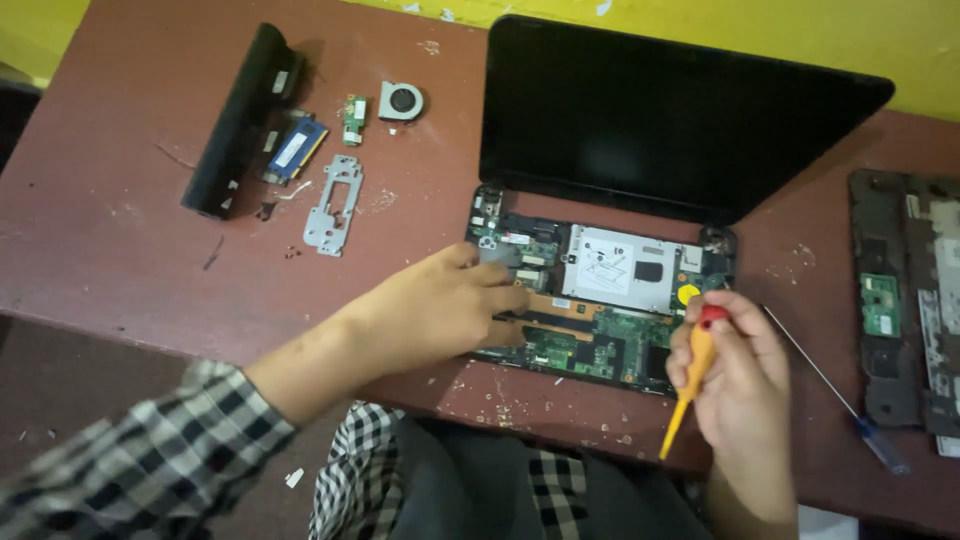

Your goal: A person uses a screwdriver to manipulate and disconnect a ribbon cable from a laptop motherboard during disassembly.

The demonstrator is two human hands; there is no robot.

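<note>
Mid-teardown, by my read. Left hand (440, 310), fingers together, presses flat on the opened laptop (600, 300) at frame centre. Right hand (735, 375) clamps a yellow screwdriver (690, 385), tip off the board. Next calls for seating that tip squarely.

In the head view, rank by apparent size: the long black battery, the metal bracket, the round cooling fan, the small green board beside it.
1. Long black battery
2. Metal bracket
3. Round cooling fan
4. Small green board

All lie at similar distance, so ranking holds.
</note>
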